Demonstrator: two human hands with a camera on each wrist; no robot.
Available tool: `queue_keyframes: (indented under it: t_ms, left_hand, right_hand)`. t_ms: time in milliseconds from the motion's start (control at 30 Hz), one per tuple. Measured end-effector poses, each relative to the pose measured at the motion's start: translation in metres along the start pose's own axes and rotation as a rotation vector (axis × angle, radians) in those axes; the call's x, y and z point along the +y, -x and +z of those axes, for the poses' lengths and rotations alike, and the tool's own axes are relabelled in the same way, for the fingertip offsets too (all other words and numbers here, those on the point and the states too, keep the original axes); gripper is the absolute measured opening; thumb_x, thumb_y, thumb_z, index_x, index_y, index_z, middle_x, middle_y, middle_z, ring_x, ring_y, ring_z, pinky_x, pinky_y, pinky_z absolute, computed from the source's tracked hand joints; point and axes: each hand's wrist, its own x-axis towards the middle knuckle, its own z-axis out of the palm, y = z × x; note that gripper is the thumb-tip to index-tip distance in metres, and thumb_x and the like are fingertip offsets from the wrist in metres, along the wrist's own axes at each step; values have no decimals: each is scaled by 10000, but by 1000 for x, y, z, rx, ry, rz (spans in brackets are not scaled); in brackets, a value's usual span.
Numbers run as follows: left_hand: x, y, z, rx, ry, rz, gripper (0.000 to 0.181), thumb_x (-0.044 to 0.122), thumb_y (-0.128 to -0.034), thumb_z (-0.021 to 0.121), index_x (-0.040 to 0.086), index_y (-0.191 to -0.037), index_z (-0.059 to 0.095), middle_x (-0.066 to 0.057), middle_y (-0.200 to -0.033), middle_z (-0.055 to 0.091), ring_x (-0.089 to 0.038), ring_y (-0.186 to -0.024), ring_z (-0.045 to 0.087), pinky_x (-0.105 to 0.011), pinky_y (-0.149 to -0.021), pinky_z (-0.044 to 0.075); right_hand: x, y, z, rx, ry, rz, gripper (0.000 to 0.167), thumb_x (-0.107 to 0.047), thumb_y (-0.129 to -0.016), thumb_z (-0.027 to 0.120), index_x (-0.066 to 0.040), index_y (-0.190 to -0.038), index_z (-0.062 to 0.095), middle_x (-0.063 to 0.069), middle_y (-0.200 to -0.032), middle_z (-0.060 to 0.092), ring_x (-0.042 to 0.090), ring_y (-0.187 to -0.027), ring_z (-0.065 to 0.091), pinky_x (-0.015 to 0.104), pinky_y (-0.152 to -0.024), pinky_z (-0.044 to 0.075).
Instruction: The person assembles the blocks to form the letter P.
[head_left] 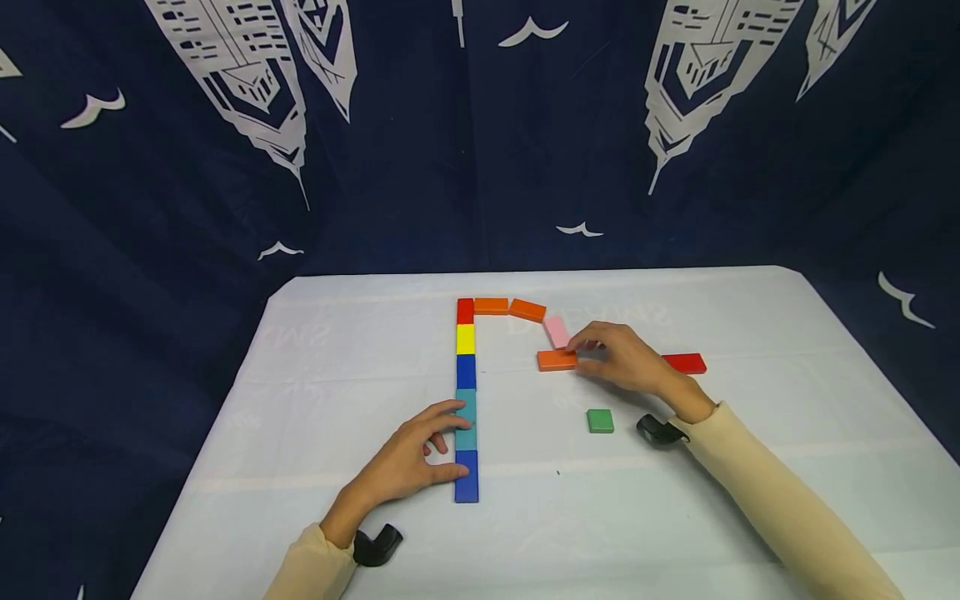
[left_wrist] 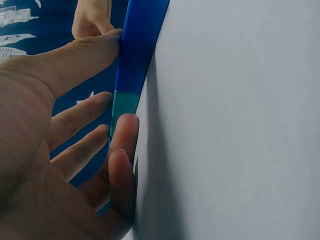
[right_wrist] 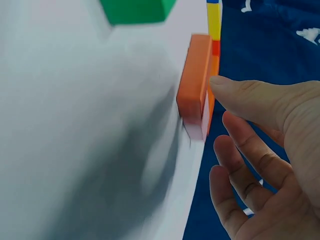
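A straight column of blocks runs down the table: red, yellow, blue, teal, and blue at the near end. My left hand rests along its left side, fingertips touching teal and thumb touching the near blue block. My right hand is at the right end of an orange block, thumb and forefinger close to its end; the right wrist view shows the thumb beside that orange block, other fingers loosely bent. A pink block slants just behind it.
Two orange blocks continue rightward from the red top block, the second tilted. A green block lies in front of my right hand. Another red block lies behind my right wrist. Dark blue printed cloth hangs behind the white table.
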Motion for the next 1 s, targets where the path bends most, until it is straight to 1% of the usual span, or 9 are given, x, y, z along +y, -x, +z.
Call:
queue_keyframes:
  t_ms: [200, 333, 500, 633, 733, 800, 833, 900, 1000]
  left_hand:
    - [0, 0, 1, -4, -4, 7, 506, 288, -832, 831, 154, -1288, 654, -45, -1545, 448, -80, -836, 566, -241, -745, 470]
    - [2, 1, 0, 4, -12, 20, 503, 275, -829, 835, 146, -1280, 654, -57, -1537, 456, -91, -833, 571, -244, -736, 468]
    - [2, 1, 0, 2, -11, 19, 500, 285, -832, 832, 146, -1278, 654, -62, -1535, 458, -100, -837, 574, -242, -735, 467]
    - [2, 1, 0, -3, -11, 18, 502, 289, -833, 831, 146, -1280, 653, -59, -1537, 456, -97, -841, 574, -245, -736, 467]
    - [2, 1, -1, -4, -8, 17, 505, 285, -832, 832, 146, -1283, 652, -57, -1540, 453, -94, -840, 571, -248, -735, 468]
    - [2, 1, -1, -5, -7, 15, 504, 283, -832, 832, 147, -1283, 652, -56, -1542, 451, -90, -838, 568, -246, -734, 467]
    - [2, 1, -1, -7, -6, 13, 504, 280, -832, 832, 146, -1283, 652, -56, -1543, 450, -89, -838, 566, -245, -735, 467]
    - [2, 1, -1, -8, -7, 9, 503, 275, -832, 833, 147, -1283, 652, -55, -1544, 449, -85, -836, 564, -242, -734, 465]
    - [2, 1, -1, -6, -9, 8, 500, 266, -829, 834, 146, -1280, 654, -55, -1542, 451, -83, -833, 565, -238, -734, 464]
  right_hand:
    - [17, 20, -15, 35, -4, 27, 299, -25, -816, 804, -48, -1100, 713, 85, -1056, 708, 265, -963, 612, 481, -874, 522]
    - [33, 35, -27, 78, 24, 28, 287, -39, -818, 809, -52, -1090, 719, 83, -1054, 712, 261, -945, 619, 439, -837, 535]
    - [51, 51, -44, 128, 74, 59, 269, -67, -827, 810, -66, -1082, 725, 74, -1052, 709, 262, -929, 625, 376, -813, 545]
    - [60, 64, -55, 140, 95, 124, 263, -113, -839, 811, -84, -1086, 727, 61, -1072, 709, 270, -947, 629, 349, -839, 532]
    - [65, 72, -63, 119, 80, 207, 262, -165, -856, 803, -99, -1097, 728, 80, -1083, 711, 291, -985, 626, 402, -887, 511]
    - [68, 77, -67, 93, 66, 249, 256, -184, -866, 794, -107, -1102, 729, 98, -1086, 711, 301, -1010, 619, 442, -917, 491]
    - [70, 79, -68, 80, 57, 267, 252, -194, -870, 791, -115, -1102, 731, 98, -1086, 713, 292, -1018, 616, 443, -931, 481]
    - [74, 83, -70, 60, 42, 286, 243, -203, -875, 786, -132, -1102, 733, 87, -1085, 713, 250, -1021, 606, 366, -950, 467]
    - [79, 88, -71, 49, 24, 279, 244, -215, -873, 791, -156, -1102, 736, 57, -1099, 715, 125, -1008, 582, 205, -937, 426]
